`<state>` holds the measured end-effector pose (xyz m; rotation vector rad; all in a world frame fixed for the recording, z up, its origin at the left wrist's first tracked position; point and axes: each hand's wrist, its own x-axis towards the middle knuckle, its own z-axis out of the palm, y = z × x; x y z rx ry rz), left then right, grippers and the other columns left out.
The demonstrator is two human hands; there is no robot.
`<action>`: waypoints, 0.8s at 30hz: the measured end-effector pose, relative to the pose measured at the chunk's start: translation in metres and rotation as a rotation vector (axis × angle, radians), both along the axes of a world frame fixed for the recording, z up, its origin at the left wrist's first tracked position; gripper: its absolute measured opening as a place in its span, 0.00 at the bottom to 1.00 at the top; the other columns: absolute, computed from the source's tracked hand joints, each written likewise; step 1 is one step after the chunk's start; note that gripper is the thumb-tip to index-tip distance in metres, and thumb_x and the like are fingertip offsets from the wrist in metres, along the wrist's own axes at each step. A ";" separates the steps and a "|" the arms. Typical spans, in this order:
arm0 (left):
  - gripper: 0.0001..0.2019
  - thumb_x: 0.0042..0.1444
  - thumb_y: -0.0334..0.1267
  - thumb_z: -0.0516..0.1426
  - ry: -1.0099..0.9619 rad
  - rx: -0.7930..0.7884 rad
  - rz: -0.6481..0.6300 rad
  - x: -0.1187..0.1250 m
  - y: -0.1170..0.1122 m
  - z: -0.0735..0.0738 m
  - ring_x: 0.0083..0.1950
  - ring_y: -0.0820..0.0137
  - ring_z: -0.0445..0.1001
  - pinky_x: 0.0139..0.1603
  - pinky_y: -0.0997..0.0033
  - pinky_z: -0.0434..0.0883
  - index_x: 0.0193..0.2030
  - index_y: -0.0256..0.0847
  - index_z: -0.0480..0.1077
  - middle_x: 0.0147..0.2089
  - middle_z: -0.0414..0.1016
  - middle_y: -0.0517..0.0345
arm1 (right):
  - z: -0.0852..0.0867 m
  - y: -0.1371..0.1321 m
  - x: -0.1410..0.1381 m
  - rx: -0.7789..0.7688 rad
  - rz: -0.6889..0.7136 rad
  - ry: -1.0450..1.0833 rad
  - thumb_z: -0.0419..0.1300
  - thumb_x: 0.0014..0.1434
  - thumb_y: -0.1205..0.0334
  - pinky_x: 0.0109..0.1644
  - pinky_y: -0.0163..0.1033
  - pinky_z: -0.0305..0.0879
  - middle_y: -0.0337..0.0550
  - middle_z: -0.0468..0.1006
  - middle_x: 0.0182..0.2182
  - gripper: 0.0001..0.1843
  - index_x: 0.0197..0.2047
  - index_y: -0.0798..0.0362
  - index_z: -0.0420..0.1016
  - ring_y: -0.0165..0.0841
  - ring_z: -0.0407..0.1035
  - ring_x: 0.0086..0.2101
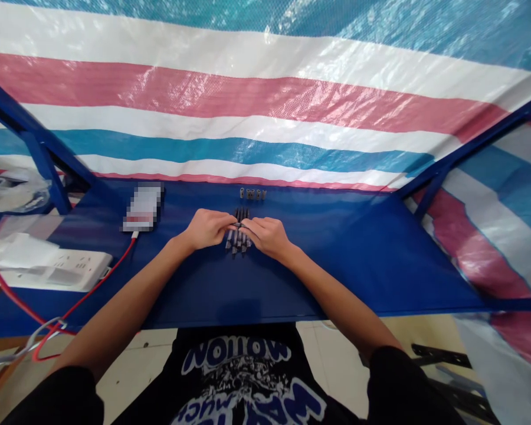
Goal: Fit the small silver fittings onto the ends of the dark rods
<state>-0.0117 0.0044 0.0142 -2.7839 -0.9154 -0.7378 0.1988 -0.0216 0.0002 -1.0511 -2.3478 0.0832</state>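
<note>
My left hand and my right hand meet over a row of several dark pens lying side by side on the blue table. Both hands have their fingers curled and pinched together on one dark pen between them, at about the middle of the row. A little farther back stand several small grey pen caps in a short line, apart from both hands.
A phone with a red cable lies at the left of the table. A white power strip and white paper sit further left. Blue frame bars rise on both sides, with a striped tarp behind.
</note>
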 end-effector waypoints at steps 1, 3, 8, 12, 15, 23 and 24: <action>0.16 0.63 0.39 0.46 -0.002 0.024 -0.001 -0.001 0.000 0.001 0.28 0.73 0.72 0.25 0.75 0.59 0.34 0.39 0.73 0.27 0.75 0.57 | 0.002 0.000 0.000 -0.017 0.001 0.014 0.46 0.68 0.53 0.38 0.35 0.59 0.47 0.76 0.29 0.21 0.42 0.56 0.76 0.32 0.68 0.30; 0.16 0.63 0.39 0.45 0.006 0.074 -0.004 -0.003 0.001 0.002 0.28 0.73 0.72 0.25 0.75 0.59 0.34 0.39 0.72 0.27 0.75 0.57 | 0.006 -0.002 -0.001 -0.070 0.018 0.075 0.46 0.68 0.53 0.37 0.34 0.58 0.45 0.76 0.29 0.20 0.39 0.55 0.76 0.30 0.67 0.30; 0.15 0.63 0.38 0.45 0.039 0.214 -0.030 -0.003 0.000 0.003 0.26 0.74 0.69 0.25 0.74 0.59 0.33 0.41 0.71 0.24 0.72 0.59 | 0.020 -0.006 0.002 -0.309 0.107 0.258 0.48 0.66 0.55 0.32 0.32 0.54 0.37 0.67 0.21 0.22 0.26 0.55 0.71 0.26 0.60 0.25; 0.13 0.62 0.36 0.46 0.075 0.288 -0.038 -0.003 -0.001 0.005 0.25 0.74 0.67 0.26 0.73 0.59 0.33 0.41 0.70 0.23 0.70 0.61 | 0.024 -0.007 0.003 -0.604 0.100 0.463 0.51 0.63 0.51 0.27 0.31 0.51 0.34 0.58 0.17 0.23 0.21 0.56 0.67 0.24 0.54 0.21; 0.11 0.60 0.32 0.46 0.101 0.367 -0.024 -0.004 -0.004 0.008 0.25 0.75 0.67 0.26 0.72 0.60 0.35 0.41 0.69 0.24 0.70 0.61 | 0.021 -0.006 0.001 -0.949 0.143 0.696 0.56 0.60 0.48 0.21 0.31 0.49 0.30 0.53 0.15 0.21 0.25 0.56 0.70 0.22 0.49 0.17; 0.10 0.59 0.31 0.46 0.055 0.501 -0.080 -0.005 -0.007 0.011 0.24 0.75 0.65 0.26 0.72 0.59 0.37 0.40 0.68 0.24 0.69 0.62 | 0.019 -0.001 0.006 -1.465 0.311 0.866 0.59 0.59 0.48 0.17 0.30 0.46 0.24 0.48 0.11 0.20 0.29 0.58 0.69 0.20 0.41 0.12; 0.09 0.60 0.31 0.47 0.047 0.493 -0.082 -0.004 -0.007 0.010 0.24 0.75 0.65 0.26 0.72 0.59 0.37 0.40 0.68 0.24 0.69 0.62 | 0.020 -0.001 0.007 -1.464 0.314 0.847 0.58 0.59 0.47 0.17 0.29 0.46 0.24 0.48 0.11 0.20 0.28 0.57 0.69 0.20 0.41 0.12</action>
